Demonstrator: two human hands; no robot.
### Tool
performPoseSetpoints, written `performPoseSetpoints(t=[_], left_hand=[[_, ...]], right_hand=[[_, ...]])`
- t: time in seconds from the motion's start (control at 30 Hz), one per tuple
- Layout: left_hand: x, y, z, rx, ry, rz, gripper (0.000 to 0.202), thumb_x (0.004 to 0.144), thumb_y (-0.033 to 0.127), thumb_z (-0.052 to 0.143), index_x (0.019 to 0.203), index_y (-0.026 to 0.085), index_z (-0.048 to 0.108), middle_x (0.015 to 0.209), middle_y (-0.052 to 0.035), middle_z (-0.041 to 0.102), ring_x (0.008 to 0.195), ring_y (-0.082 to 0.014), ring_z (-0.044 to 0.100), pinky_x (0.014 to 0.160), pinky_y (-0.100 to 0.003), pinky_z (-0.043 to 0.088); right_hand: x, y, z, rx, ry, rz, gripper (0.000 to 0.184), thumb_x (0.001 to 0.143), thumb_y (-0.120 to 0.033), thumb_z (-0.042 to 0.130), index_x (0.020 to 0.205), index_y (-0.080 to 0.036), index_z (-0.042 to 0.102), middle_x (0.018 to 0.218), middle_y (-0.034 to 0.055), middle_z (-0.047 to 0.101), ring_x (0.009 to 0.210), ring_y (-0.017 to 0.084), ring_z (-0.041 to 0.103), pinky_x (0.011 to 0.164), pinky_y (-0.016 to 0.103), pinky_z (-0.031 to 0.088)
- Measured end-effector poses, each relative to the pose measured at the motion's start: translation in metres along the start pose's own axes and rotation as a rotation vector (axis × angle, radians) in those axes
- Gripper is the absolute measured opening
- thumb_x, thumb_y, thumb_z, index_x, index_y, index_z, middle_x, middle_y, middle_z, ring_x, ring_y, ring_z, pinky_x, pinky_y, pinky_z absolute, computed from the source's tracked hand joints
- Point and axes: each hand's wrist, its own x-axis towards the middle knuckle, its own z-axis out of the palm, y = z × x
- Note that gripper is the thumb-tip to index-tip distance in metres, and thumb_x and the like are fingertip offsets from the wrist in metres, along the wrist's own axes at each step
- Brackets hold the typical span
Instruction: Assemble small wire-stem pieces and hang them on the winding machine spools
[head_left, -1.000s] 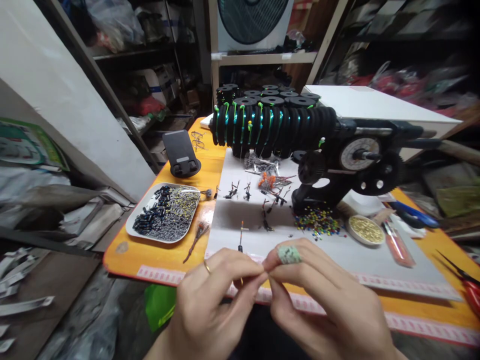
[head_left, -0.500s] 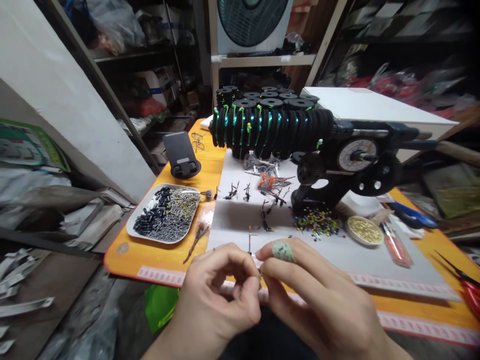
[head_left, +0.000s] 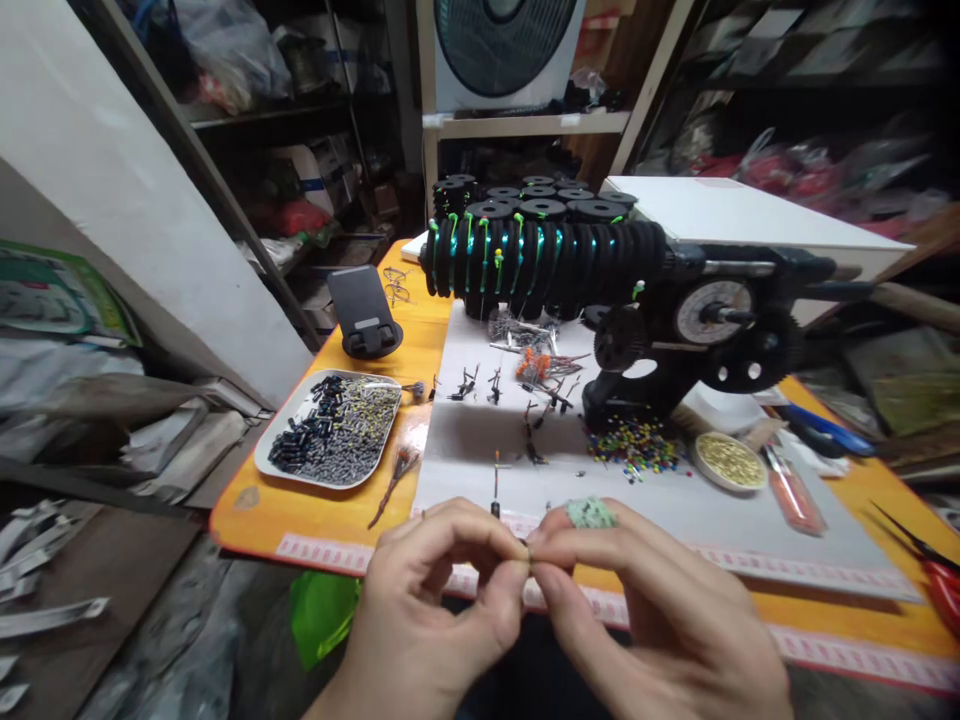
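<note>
My left hand point(head_left: 435, 610) and my right hand point(head_left: 660, 610) meet fingertip to fingertip just off the near edge of the orange table point(head_left: 337, 520). Both are pinched shut on a tiny part between them, too small to name. A thin float with an orange tip point(head_left: 496, 480) stands up just behind my left fingers; whether I hold it is unclear. A green bandage point(head_left: 591, 513) wraps my right forefinger. A ring is on my left hand.
A white tray of small dark parts point(head_left: 330, 430) lies at left. A black winding machine loaded with spools point(head_left: 585, 270) stands behind a white mat point(head_left: 675, 510) strewn with small rigs, coloured beads point(head_left: 636, 446) and a tin of gold bits point(head_left: 730, 460). A phone stand point(head_left: 364, 310), scissors point(head_left: 930, 570).
My hands stayed pinched together and sank a little toward me. The orange-tipped float shifted slightly right and stands more upright than a second ago.
</note>
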Motion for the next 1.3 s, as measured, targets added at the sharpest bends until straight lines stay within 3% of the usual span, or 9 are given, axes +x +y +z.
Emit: performPoseSetpoints(t=[0.13,0.23,0.4,0.5,0.57,0.67,0.87,1.07,1.3], left_hand=[[-0.006,-0.005,-0.001,0.025,0.005,0.054,0.009,0.082,0.012,0.066,0.077,0.019,0.067,0.071,-0.0005,0.067,0.067,-0.0133,0.064,0.066,-0.024,0.052],[-0.008,-0.009,-0.003,0.023,0.034,0.083,0.014,0.082,0.008,0.062,0.077,0.021,0.064,0.074,0.0015,0.068,0.064,-0.0112,0.064,0.063,-0.022,0.053],[-0.007,-0.007,-0.006,0.229,0.032,0.158,0.024,0.079,0.003,0.059,0.085,0.026,0.063,0.073,0.0066,0.066,0.064,-0.0081,0.064,0.061,-0.016,0.053],[-0.003,0.000,-0.010,0.490,-0.059,0.329,0.035,0.077,0.002,0.064,0.101,0.027,0.065,0.077,0.0053,0.068,0.066,-0.0074,0.065,0.063,-0.014,0.053],[0.001,0.004,-0.012,0.603,-0.138,0.478,0.029,0.076,0.000,0.065,0.097,0.021,0.065,0.075,0.0026,0.069,0.065,-0.0068,0.064,0.062,-0.012,0.053],[0.003,0.003,-0.012,0.649,-0.132,0.591,0.022,0.077,-0.002,0.065,0.089,0.016,0.063,0.075,-0.0007,0.070,0.068,-0.0078,0.066,0.063,-0.011,0.053],[-0.002,-0.013,-0.010,0.444,-0.045,0.515,0.029,0.077,-0.004,0.064,0.094,0.020,0.066,0.085,-0.0008,0.073,0.080,-0.0119,0.070,0.074,-0.019,0.057],[-0.006,-0.017,-0.009,0.273,-0.016,0.402,0.027,0.077,0.000,0.068,0.091,0.023,0.070,0.086,0.0008,0.068,0.082,-0.0111,0.066,0.074,-0.018,0.055],[-0.010,-0.014,0.006,0.067,0.127,0.240,0.010,0.077,0.015,0.076,0.077,0.026,0.075,0.085,0.0008,0.066,0.082,-0.0099,0.062,0.075,-0.016,0.052]], right_hand=[[-0.005,0.002,0.006,0.145,0.010,0.171,0.016,0.083,-0.008,0.062,0.085,-0.023,0.060,0.073,-0.0023,0.063,0.065,0.009,0.063,0.054,0.013,0.050],[-0.009,0.002,0.011,0.176,0.042,0.280,0.013,0.086,-0.012,0.060,0.081,-0.025,0.059,0.072,-0.0030,0.062,0.068,0.010,0.063,0.052,0.012,0.047],[-0.010,0.002,0.009,0.145,0.022,0.276,0.012,0.085,-0.014,0.061,0.078,-0.023,0.059,0.070,-0.0036,0.061,0.066,0.009,0.063,0.059,0.016,0.048],[-0.010,0.003,0.006,0.129,-0.020,0.261,0.010,0.085,-0.014,0.060,0.080,-0.022,0.060,0.071,-0.0028,0.061,0.065,0.009,0.062,0.060,0.017,0.048],[-0.011,0.003,0.005,0.135,-0.037,0.267,0.009,0.086,-0.014,0.059,0.080,-0.021,0.060,0.071,-0.0022,0.060,0.065,0.010,0.061,0.061,0.018,0.047],[-0.012,0.001,0.006,0.183,-0.050,0.327,0.011,0.088,-0.018,0.056,0.078,-0.020,0.059,0.070,-0.0010,0.059,0.066,0.012,0.060,0.062,0.021,0.047],[-0.011,-0.004,0.008,0.385,-0.101,0.515,0.015,0.094,-0.028,0.051,0.083,-0.021,0.058,0.079,0.0019,0.060,0.073,0.015,0.062,0.058,0.022,0.048],[-0.006,-0.006,0.009,0.444,-0.115,0.539,0.014,0.093,-0.027,0.051,0.083,-0.021,0.059,0.077,0.0002,0.058,0.069,0.012,0.058,0.061,0.019,0.047],[-0.001,-0.007,0.006,0.587,-0.222,0.586,0.015,0.090,-0.028,0.054,0.079,-0.020,0.058,0.074,-0.0013,0.056,0.065,0.010,0.054,0.060,0.018,0.045]])
